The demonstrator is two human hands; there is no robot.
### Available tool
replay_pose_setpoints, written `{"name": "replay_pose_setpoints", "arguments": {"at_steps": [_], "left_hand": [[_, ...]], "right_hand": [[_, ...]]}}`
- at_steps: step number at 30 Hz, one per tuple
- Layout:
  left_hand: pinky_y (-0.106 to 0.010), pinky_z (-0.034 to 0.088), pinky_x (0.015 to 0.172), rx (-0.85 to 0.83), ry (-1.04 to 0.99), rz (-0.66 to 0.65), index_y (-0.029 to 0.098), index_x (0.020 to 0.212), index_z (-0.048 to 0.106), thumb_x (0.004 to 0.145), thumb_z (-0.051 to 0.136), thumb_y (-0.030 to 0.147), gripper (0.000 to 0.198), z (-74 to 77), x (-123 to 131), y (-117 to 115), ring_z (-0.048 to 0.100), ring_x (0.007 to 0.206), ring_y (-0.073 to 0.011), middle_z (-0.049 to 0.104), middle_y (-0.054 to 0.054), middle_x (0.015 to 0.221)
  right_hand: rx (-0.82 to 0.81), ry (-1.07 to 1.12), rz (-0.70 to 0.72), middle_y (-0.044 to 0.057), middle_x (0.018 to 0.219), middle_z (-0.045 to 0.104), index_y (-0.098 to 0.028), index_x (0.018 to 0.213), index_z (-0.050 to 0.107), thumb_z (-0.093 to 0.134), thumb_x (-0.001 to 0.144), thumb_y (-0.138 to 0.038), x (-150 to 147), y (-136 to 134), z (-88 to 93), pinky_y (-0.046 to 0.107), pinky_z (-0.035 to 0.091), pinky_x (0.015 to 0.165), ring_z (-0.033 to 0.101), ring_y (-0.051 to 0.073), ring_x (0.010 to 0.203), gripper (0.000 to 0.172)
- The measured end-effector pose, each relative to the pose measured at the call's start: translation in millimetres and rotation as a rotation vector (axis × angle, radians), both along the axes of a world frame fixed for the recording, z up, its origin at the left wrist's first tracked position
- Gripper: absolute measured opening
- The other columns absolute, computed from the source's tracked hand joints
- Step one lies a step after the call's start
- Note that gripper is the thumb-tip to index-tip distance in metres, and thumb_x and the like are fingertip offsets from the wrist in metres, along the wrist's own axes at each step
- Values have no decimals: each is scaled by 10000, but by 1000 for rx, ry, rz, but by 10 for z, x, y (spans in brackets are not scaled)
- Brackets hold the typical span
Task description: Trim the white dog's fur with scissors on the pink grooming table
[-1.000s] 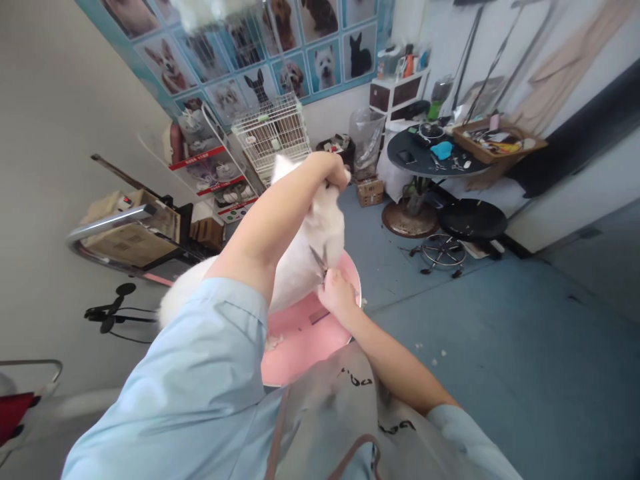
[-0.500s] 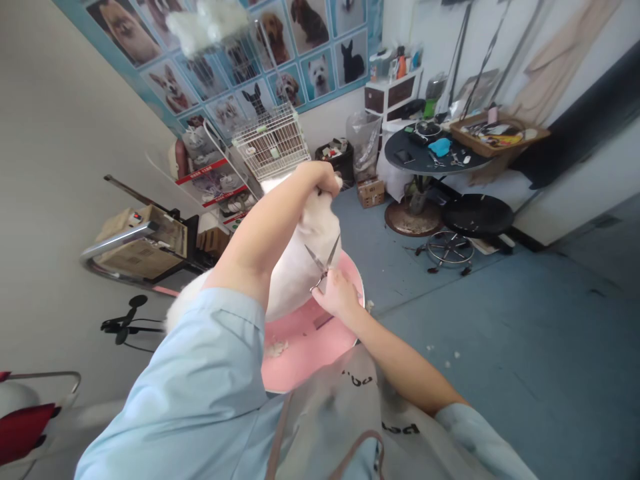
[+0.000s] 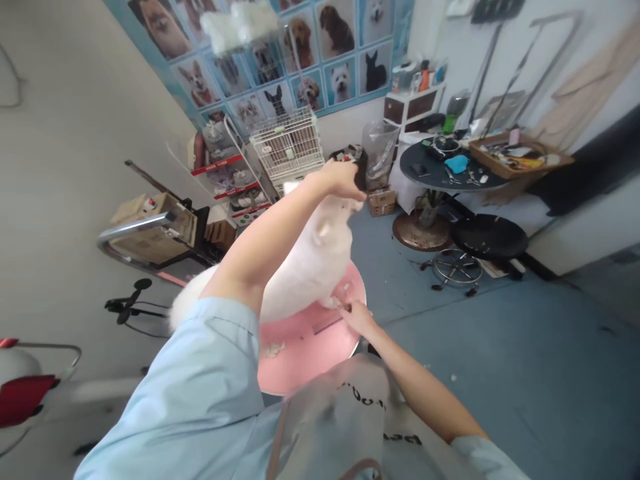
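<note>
A white dog [image 3: 313, 267] stands on a round pink table [image 3: 295, 367], its head turned away from me. My left hand [image 3: 344, 179] is over the dog's head, fingers apart, close above the muzzle. Low at the table's right edge, my right hand [image 3: 359, 318] is closed around scissors beside the dog's front paw [image 3: 330, 302]. The scissors are mostly hidden by the fingers. A flat, narrow comb-like strip [image 3: 327, 325] lies on the tabletop near my right hand, and a tuft of cut fur [image 3: 273, 349] lies farther left.
Behind the dog stand a white wire cage [image 3: 287, 143] and a rack with red-edged shelves [image 3: 227, 163]. To the right is a dark round table [image 3: 425, 167] with tools and a wicker tray [image 3: 520, 157]. A black wheeled stool [image 3: 490, 237] stands below it.
My right hand has lowered from the dog's chest to its paw, and the open scissor blades no longer show. My left hand has loosened over the head. The view has shifted slightly.
</note>
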State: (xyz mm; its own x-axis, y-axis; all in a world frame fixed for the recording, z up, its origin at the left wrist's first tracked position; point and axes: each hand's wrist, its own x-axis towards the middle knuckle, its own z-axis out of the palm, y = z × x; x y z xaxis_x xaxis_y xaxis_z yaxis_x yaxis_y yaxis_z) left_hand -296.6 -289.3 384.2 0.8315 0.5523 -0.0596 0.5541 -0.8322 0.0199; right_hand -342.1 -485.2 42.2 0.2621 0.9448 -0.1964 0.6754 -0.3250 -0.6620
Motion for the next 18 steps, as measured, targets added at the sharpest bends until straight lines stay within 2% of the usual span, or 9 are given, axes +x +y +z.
{"name": "replay_pose_setpoints", "arguments": {"at_steps": [2, 3, 5, 7, 10, 12, 14, 15, 18], "left_hand": [[-441, 280, 1260, 38, -278, -79, 176, 1338, 671, 827, 640, 462, 586, 25, -282, -189, 508, 1397, -311, 651, -130, 1384], [-446, 236, 1284, 49, -406, -89, 198, 1365, 651, 876, 584, 448, 554, -13, -477, -297, 464, 1445, -289, 620, -112, 1439], [-459, 209, 1302, 25, -597, -31, 235, 1382, 635, 944, 473, 415, 501, -234, -952, -540, 427, 1486, -247, 594, -78, 1483], [-453, 256, 1296, -50, -719, 129, 274, 1274, 695, 968, 388, 391, 448, -654, -1475, -818, 497, 1437, -219, 659, -54, 1404], [-406, 360, 1261, -191, -890, 425, 259, 1079, 748, 963, 339, 399, 448, -1519, -2159, -1253, 656, 1240, -204, 759, -60, 1196], [-402, 450, 1190, -303, -964, 623, 249, 991, 755, 938, 382, 394, 404, -2095, -2455, -1518, 703, 1140, -220, 783, -67, 1102], [-408, 553, 1049, -412, -967, 831, 260, 920, 755, 901, 441, 402, 345, -2567, -2594, -1744, 727, 1055, -243, 791, -62, 1034], [-415, 571, 1010, -450, -973, 927, 265, 895, 755, 887, 454, 404, 331, -2752, -2611, -1839, 733, 1027, -254, 793, -59, 1008], [-417, 566, 1017, -549, -1046, 1122, 278, 847, 758, 856, 474, 400, 309, -3117, -2510, -2032, 732, 1061, -263, 799, -46, 1009]], "right_hand": [[-212, -111, 151, 111, 967, 764, -153, 969, 734, 569, 874, -106, 103, -56, -297, 310, 514, 825, 714, 228, 934, 196], [-275, -158, 211, 143, 999, 765, -135, 976, 738, 579, 848, -70, 147, -55, -403, 327, 514, 843, 715, 248, 973, 214], [-287, -209, 273, 194, 1079, 757, -110, 1011, 737, 600, 795, -12, 214, 9, -527, 353, 505, 895, 699, 278, 1070, 274], [-278, -242, 328, 205, 1120, 750, -111, 1046, 730, 605, 788, -2, 255, 131, -566, 359, 492, 932, 681, 278, 1124, 308], [-274, -273, 391, 193, 998, 764, -108, 982, 735, 593, 836, -43, 301, 317, -563, 366, 496, 910, 707, 272, 1028, 214], [-255, -288, 431, 174, 932, 765, -109, 941, 736, 587, 853, -51, 336, 403, -557, 368, 488, 916, 714, 260, 984, 183], [-218, -306, 467, 154, 918, 767, -117, 947, 735, 596, 846, -41, 369, 468, -556, 371, 475, 937, 712, 249, 986, 188], [-202, -317, 480, 142, 898, 766, -123, 941, 734, 613, 831, -39, 381, 501, -558, 373, 475, 933, 712, 244, 971, 184], [-162, -351, 495, 92, 740, 732, -144, 794, 710, 714, 744, -75, 385, 614, -582, 384, 502, 859, 706, 231, 836, 86]]}}
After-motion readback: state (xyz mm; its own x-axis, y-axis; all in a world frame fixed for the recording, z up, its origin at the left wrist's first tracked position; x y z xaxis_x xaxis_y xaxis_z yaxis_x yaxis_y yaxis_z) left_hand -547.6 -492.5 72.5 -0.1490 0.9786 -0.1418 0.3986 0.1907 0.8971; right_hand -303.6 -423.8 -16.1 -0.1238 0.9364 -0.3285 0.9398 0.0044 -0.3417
